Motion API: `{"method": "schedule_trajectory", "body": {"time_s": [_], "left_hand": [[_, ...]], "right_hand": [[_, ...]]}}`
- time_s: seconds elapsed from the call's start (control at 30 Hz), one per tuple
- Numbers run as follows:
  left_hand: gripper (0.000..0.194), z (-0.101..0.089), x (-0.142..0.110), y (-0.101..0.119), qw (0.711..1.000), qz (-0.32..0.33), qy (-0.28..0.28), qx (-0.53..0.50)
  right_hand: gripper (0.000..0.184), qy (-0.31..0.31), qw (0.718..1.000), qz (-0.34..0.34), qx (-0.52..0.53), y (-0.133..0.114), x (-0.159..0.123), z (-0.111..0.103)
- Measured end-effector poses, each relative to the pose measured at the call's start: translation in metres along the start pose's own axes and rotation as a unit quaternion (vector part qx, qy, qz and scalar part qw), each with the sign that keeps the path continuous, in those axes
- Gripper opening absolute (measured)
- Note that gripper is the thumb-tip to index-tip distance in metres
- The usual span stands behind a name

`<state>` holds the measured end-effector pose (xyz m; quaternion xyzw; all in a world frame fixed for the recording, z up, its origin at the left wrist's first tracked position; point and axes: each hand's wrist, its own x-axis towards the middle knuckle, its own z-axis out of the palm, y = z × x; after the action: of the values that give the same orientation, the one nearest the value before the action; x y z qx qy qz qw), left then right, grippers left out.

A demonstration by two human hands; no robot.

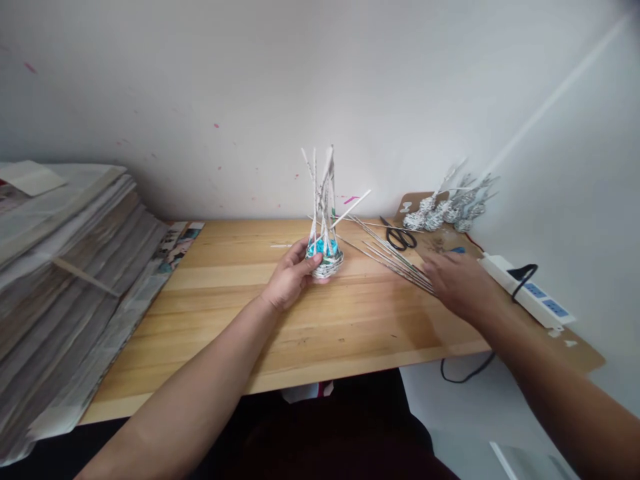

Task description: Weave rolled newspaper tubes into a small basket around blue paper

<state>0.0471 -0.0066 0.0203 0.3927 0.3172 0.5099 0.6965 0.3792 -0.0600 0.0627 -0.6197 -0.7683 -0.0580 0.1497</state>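
My left hand (293, 275) is closed around a small woven paper basket (327, 268) above the wooden table, its thumb across the near side. Bright blue material shows inside the basket, and several thin white paper rods rise from its rim. One rod slants out to the right. Over the right part of the table, my right hand (453, 277) is at the near ends of a bundle of rolled paper sticks (395, 261). That hand is somewhat blurred and its fingertips are hidden, so I cannot tell whether it grips the sticks.
Black-handled scissors (399, 235) lie behind the sticks. Woven paper balls with stems (443, 210) sit in the back right corner. A white power strip (527, 287) with a black cord runs along the right edge. A tall newspaper stack (65, 293) stands on the left.
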Motion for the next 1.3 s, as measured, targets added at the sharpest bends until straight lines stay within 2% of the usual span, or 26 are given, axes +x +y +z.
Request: {"method": "schedule_trajectory", "body": {"time_s": [0.03, 0.1, 0.17, 0.2, 0.3, 0.37, 0.43, 0.57, 0.77, 0.87, 0.93, 1.0, 1.07, 1.13, 1.3], "left_hand": [[0.063, 0.0, 0.0, 0.0, 1.0, -0.005, -0.003, 0.0], [0.063, -0.001, 0.0, 0.0, 1.0, -0.015, -0.007, -0.002], [0.062, -0.002, 0.001, 0.0, 1.0, -0.02, -0.008, -0.011], [0.06, -0.002, 0.001, -0.001, 1.0, -0.022, -0.008, -0.018], [0.054, -0.004, 0.005, -0.002, 0.999, -0.02, -0.007, -0.047], [0.048, -0.004, 0.007, -0.003, 0.998, -0.008, 0.004, -0.068], [0.042, -0.004, 0.01, -0.004, 0.996, 0.008, 0.021, -0.083], [0.039, -0.003, 0.012, -0.005, 0.995, 0.009, 0.037, -0.092], [0.04, -0.003, 0.012, -0.008, 0.994, -0.005, 0.065, -0.088], [0.04, -0.003, 0.012, -0.009, 0.994, 0.002, 0.084, -0.074], [0.041, -0.004, 0.013, -0.009, 0.993, 0.006, 0.097, -0.063], [0.042, -0.005, 0.013, -0.008, 0.993, 0.008, 0.101, -0.052], [0.043, -0.005, 0.012, -0.008, 0.994, 0.012, 0.097, -0.041], [0.044, -0.005, 0.012, -0.008, 0.995, 0.016, 0.09, -0.035], [0.045, -0.004, 0.01, -0.013, 0.997, 0.012, 0.07, -0.039]], "right_hand": [[0.039, -0.012, 0.998, -0.014, 0.067, -0.019, 0.006, 0.004], [0.049, -0.026, 0.977, 0.015, 0.213, -0.057, 0.017, 0.015], [0.075, -0.073, 0.944, 0.025, 0.321, -0.091, 0.029, 0.03], [0.089, -0.077, 0.932, 0.024, 0.353, -0.106, 0.034, 0.038], [0.11, -0.048, 0.908, -0.043, 0.415, -0.14, 0.051, 0.059], [0.113, -0.018, 0.9, -0.051, 0.432, -0.154, 0.062, 0.069], [0.108, 0.011, 0.904, -0.031, 0.427, -0.164, 0.071, 0.075], [0.089, 0.04, 0.916, 0.034, 0.399, -0.173, 0.079, 0.08], [0.077, 0.039, 0.938, 0.027, 0.343, -0.172, 0.08, 0.088], [0.073, 0.035, 0.939, 0.019, 0.342, -0.171, 0.08, 0.094], [0.076, 0.036, 0.931, 0.011, 0.364, -0.171, 0.079, 0.098], [0.088, 0.036, 0.92, 0.011, 0.391, -0.17, 0.079, 0.102], [0.101, 0.035, 0.913, 0.025, 0.405, -0.17, 0.078, 0.105], [0.104, 0.033, 0.911, 0.044, 0.409, -0.171, 0.077, 0.105], [0.064, 0.043, 0.906, 0.051, 0.417, -0.173, 0.077, 0.097]]}}
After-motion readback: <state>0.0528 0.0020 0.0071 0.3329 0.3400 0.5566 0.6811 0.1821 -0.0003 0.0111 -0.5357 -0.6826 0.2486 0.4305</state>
